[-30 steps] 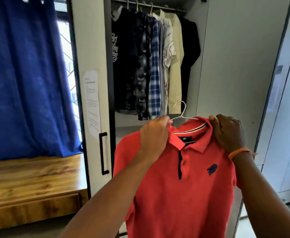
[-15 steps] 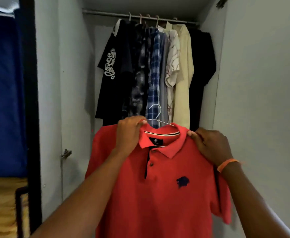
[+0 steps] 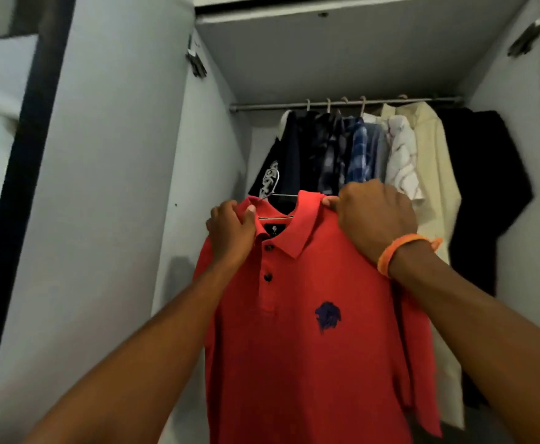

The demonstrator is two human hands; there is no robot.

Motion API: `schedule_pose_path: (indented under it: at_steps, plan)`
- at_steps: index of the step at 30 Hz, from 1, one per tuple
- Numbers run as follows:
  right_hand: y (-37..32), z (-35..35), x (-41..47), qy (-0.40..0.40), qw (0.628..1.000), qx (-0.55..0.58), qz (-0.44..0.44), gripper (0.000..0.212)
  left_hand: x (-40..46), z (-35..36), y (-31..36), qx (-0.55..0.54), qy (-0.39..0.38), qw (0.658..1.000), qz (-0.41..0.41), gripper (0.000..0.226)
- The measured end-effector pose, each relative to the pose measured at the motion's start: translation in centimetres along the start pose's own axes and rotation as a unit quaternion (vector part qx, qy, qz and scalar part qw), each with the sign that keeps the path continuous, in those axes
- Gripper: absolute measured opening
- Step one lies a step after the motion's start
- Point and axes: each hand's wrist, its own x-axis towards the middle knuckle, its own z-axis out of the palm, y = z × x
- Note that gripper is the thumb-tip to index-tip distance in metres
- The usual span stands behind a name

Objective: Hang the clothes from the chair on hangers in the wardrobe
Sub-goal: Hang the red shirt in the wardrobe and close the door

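Hanging red polo shirt (image 3: pixel 310 347), navy crest, shoulders pinched by left hand (image 3: pixel 230 232) and right hand (image 3: pixel 374 216).

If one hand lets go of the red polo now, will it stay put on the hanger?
Probably sags: the red polo hangs limp below both grips, so it is floppy. The thin wire hanger looks slippery; a shoulder may slide off. Likely light, since the left hand and right hand merely pinch it.

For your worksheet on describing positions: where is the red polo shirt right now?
In the head view, the red polo shirt is at centre, held up at the shoulders by the left hand and right hand, in front of and below the wardrobe rail.
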Motion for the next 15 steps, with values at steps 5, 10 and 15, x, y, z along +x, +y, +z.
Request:
schedule_pose_path:
  at_steps: [5, 10, 15]
  plan:
    - [-2.6, 3.4, 9.2, 0.029, 0.999, 0.007, -0.011, 0.032, 5.8, 2.6, -1.3, -0.134, -0.024, 0.991, 0.003, 0.053]
    - [-4.8, 9.0, 17.0, 0.057, 0.998, -0.004, 0.003, 0.027, 12.7, 5.8, -1.8, -0.163, -0.096, 0.980, 0.067, 0.039]
    - [-6.7, 15.4, 24.2, 0.080, 0.996, -0.018, 0.030, 0.030, 21.2, 9.3, -2.9, -0.120, -0.124, 0.984, 0.052, 0.046]
